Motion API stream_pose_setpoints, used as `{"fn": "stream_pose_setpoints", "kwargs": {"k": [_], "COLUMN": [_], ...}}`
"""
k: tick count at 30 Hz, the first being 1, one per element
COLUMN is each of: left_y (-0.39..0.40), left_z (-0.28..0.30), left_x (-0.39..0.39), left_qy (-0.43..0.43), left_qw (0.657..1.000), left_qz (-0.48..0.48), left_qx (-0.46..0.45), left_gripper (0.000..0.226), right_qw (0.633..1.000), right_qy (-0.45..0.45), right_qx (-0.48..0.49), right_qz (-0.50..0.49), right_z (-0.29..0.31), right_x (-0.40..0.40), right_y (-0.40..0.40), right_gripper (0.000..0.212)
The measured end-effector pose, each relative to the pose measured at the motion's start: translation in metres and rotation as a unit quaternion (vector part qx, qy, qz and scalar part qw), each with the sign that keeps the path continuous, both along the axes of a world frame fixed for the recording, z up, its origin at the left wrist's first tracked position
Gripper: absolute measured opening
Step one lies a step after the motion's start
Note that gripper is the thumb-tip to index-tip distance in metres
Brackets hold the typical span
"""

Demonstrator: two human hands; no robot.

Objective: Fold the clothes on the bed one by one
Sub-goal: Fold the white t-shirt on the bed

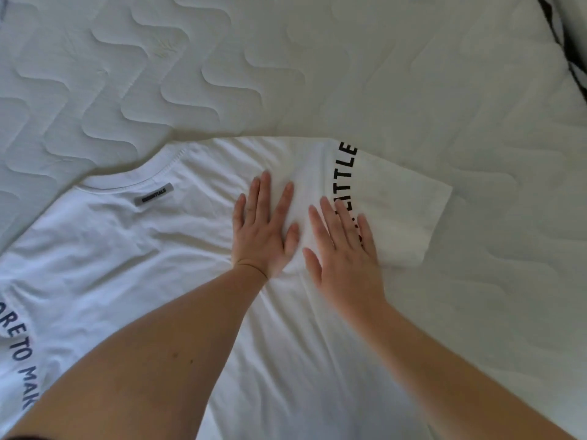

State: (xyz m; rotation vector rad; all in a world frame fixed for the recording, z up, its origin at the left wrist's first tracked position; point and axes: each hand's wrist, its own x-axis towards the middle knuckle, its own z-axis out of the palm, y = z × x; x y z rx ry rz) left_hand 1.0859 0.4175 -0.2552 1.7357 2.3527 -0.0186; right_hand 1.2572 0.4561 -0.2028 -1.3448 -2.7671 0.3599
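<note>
The white cotton T-shirt (133,249) carries black block lettering (347,173) along its right sleeve and dark lettering at its left edge. A small grey woven label (153,195) sits just below its collar. Under the T-shirt, the white quilted mattress cover (317,68) shows a stitched wavy pattern.

We are reading a grey tag (153,198) below the collar of the white T-shirt (133,249); its small print seems to say "ESSENTIALS". Black letters on the right sleeve (390,201) are spelling "LITTLE", the rest hidden under the right hand (346,249). The left sleeve (22,350) is showing "ORE TO MAK", cut off.
</note>
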Motion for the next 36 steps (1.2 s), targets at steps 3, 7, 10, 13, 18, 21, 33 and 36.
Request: {"fn": "stream_pose_setpoints", "kwargs": {"k": [3,7,10,13,18,21,33,36], "left_y": [-0.002,0.000,-0.001,0.001,0.004,0.012,-0.067,-0.064], "left_z": [-0.002,-0.002,-0.002,0.001,0.012,0.017,0.075,0.080], "left_x": [0.001,-0.001,-0.001,0.000,-0.002,-0.012,0.145,0.175], "left_qy": [-0.001,-0.003,-0.001,-0.003,-0.018,-0.051,-0.019,0.010], "left_qw": [1.000,1.000,1.000,1.000,0.999,0.994,0.886,0.848], "left_qz": [-0.002,0.001,0.004,0.008,0.007,-0.010,-0.464,-0.524], "left_qx": [0.009,0.010,0.010,0.006,-0.032,-0.092,-0.001,-0.085], "left_gripper": [0.067,0.066,0.067,0.068,0.067,0.069,0.066,0.056], "right_qw": [0.998,0.995,0.990,0.983,0.974,0.963,0.909,0.899], "right_qy": [-0.053,-0.075,-0.088,-0.118,-0.082,-0.012,-0.065,-0.072], "right_qx": [0.004,-0.021,-0.040,-0.084,-0.167,-0.143,-0.288,-0.335], "right_qz": [-0.026,-0.065,-0.101,-0.112,-0.131,-0.227,-0.294,-0.272], "right_z": [-0.017,-0.021,-0.014,-0.002,0.021,0.036,0.047,0.049], "right_x": [0.041,0.070,0.085,0.101,0.123,0.132,0.168,0.187], "right_y": [-0.020,-0.023,-0.034,-0.039,-0.053,-0.075,-0.151,-0.168], "right_gripper": [0.060,0.069,0.073,0.082,0.074,0.051,0.030,0.030]}}
